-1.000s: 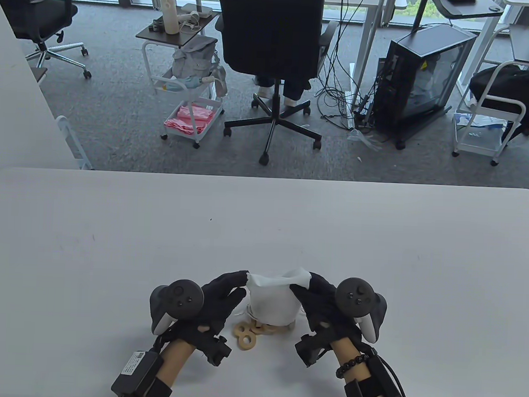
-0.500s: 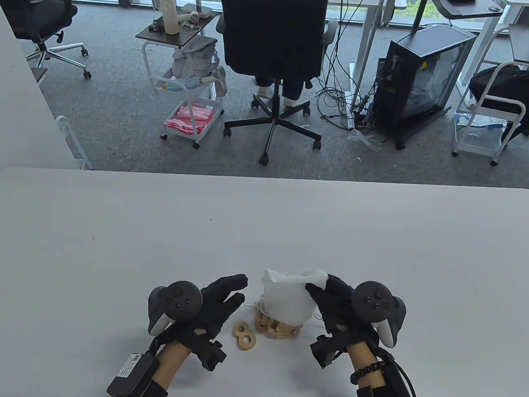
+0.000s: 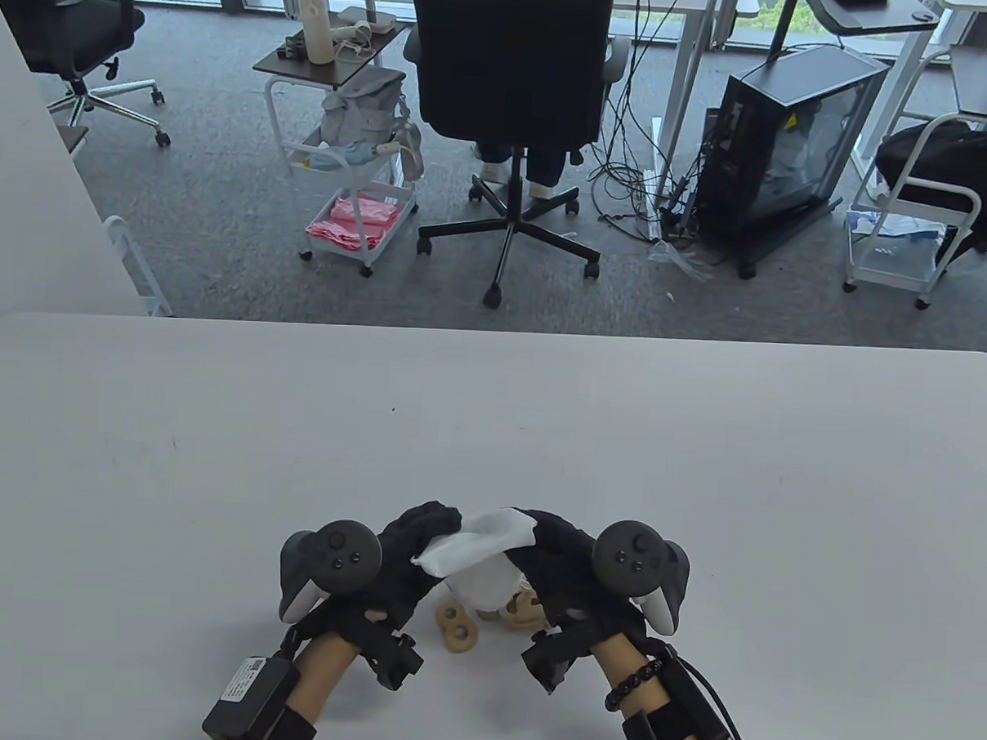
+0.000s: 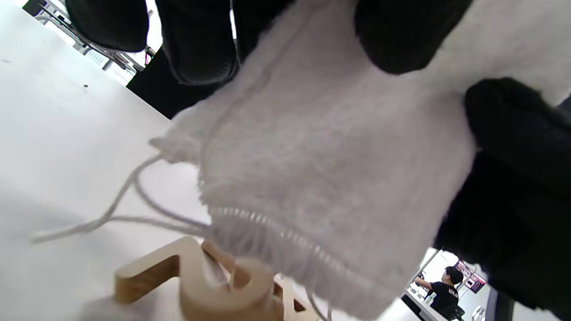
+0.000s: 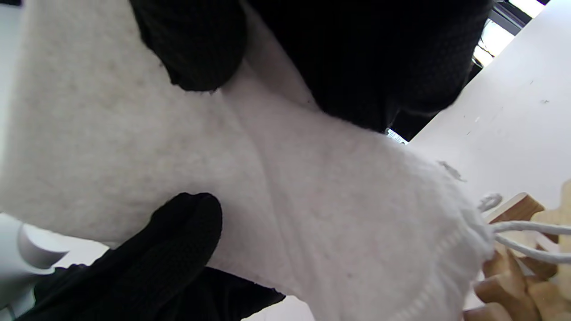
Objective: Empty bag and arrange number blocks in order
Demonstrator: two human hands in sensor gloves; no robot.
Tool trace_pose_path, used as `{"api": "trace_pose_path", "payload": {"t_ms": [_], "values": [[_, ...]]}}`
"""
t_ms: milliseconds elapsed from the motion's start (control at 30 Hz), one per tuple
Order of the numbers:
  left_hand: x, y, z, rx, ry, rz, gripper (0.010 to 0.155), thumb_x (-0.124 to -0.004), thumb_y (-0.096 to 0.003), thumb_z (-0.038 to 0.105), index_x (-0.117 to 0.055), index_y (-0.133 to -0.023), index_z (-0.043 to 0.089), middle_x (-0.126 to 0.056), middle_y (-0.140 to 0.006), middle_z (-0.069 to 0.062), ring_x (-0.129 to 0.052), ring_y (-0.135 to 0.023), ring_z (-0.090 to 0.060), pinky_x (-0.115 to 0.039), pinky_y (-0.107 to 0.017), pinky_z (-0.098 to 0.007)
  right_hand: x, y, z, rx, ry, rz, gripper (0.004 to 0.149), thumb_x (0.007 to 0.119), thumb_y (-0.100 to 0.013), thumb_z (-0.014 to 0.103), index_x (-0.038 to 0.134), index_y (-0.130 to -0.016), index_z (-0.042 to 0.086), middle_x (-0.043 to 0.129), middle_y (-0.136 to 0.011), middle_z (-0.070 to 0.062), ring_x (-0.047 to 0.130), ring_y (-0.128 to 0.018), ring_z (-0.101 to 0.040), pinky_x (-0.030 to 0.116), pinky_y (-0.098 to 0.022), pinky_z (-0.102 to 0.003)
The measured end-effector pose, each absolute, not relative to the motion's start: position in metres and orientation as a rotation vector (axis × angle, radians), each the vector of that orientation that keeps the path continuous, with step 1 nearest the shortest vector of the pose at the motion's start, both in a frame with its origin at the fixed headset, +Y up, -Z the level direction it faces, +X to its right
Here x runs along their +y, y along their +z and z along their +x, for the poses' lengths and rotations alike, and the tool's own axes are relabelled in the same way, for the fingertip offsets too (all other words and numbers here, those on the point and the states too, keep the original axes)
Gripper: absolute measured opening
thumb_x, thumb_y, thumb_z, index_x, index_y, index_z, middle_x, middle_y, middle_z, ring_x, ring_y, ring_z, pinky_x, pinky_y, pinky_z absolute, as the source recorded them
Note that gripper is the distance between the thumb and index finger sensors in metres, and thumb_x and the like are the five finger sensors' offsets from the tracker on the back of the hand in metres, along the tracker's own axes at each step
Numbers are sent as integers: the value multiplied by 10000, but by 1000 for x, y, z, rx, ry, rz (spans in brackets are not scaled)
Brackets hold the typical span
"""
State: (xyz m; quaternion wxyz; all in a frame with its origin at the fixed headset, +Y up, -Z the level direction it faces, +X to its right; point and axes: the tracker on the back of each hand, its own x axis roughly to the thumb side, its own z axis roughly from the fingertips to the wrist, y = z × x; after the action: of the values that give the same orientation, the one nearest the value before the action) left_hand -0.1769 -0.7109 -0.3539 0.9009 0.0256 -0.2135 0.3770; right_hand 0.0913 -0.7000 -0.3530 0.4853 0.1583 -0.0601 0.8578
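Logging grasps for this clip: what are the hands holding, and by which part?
Both the left hand and right hand grip the white bag by its upturned closed end, mouth hanging down.

Bag [image 3: 476,549] between left hand [image 3: 403,574] and right hand [image 3: 562,573], above number blocks [image 3: 458,626] on table [image 3: 212,456].

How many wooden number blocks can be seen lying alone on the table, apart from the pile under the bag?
1: the figure 8 lies alone, left of the pile. The white bag, gripped by both hands, hides part of that pile, so the total cannot be told.
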Motion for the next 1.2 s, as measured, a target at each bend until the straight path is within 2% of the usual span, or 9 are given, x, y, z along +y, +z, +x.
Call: {"api": "trace_pose_path", "payload": {"t_ms": [267,333,400,533,667,733,767,1067,1200], "values": [[-701,-358,-197,-429,949,-25,453,-715,-557,449,-829,-939,234,-868,-982,-110,-912,-909,-431,-677,-670,-684,-698,-353,98,-91,1999,385,440,880,-470,395,830,-852,182,882,-892,-123,970,-726,-366,863,-550,-509],[-701,-361,-201,-462,1009,-101,455,-693,-572,440,-821,-947,217,-877,-970,-109,-929,-891,-424,-680,-669,-685,-704,-356,99,4,1957,377,615,858,-477,426,707,-987,119,801,-963,-177,931,-768,-401,835,-575,-532],[-701,-364,-206,-511,1062,-192,460,-662,-587,437,-801,-964,214,-884,-963,-104,-937,-887,-411,-670,-669,-696,-711,-358,99,86,1932,413,883,838,-467,480,435,-1127,54,595,-1090,-260,821,-857,-491,751,-637,-600],[-702,-366,-209,-561,1145,-296,491,-620,-602,417,-764,-1001,169,-899,-945,-110,-944,-871,-414,-649,-668,-712,-717,-363,98,196,1852,485,999,819,-450,530,303,-1148,35,403,-1155,-292,649,-954,-576,631,-699,-673],[-703,-367,-205,-609,1141,-368,516,-614,-604,404,-726,-1033,139,-878,-966,-130,-926,-887,-431,-636,-668,-724,-722,-365,92,330,1739,486,805,835,-473,483,563,-1089,42,682,-1058,-232,816,-865,-503,737,-643,-622],[-705,-367,-203,-624,1159,-414,538,-608,-606,397,-674,-1062,119,-869,-972,-147,-923,-888,-439,-634,-666,-725,-722,-364,92,281,1764,414,443,841,-519,353,813,-906,139,923,-847,-112,999,-676,-341,874,-531,-500],[-707,-368,-204,-619,1188,-432,549,-606,-606,390,-650,-1072,103,-874,-964,-151,-931,-877,-439,-641,-665,-720,-720,-363,94,226,1787,394,391,846,-517,337,843,-864,156,960,-787,-89,1029,-615,-301,903,-490,-463],[-715,-375,-219,-545,1257,-408,566,-636,-598,359,-609,-1089,77,-888,-953,-144,-955,-866,-419,-652,-670,-704,-718,-363,107,79,1832,232,392,909,-461,332,856,-807,155,979,-668,-61,1038,-489,-207,931,-404,-390],[-734,-375,-213,-488,1264,-528,810,-661,-580,530,-395,-1146,15,-726,-1041,-218,-892,-879,-463,-637,-669,-707,-733,-359,106,212,1693,60,396,881,-490,341,838,-820,126,972,-648,-71,1038,-451,-178,941,-364,-362]]}}
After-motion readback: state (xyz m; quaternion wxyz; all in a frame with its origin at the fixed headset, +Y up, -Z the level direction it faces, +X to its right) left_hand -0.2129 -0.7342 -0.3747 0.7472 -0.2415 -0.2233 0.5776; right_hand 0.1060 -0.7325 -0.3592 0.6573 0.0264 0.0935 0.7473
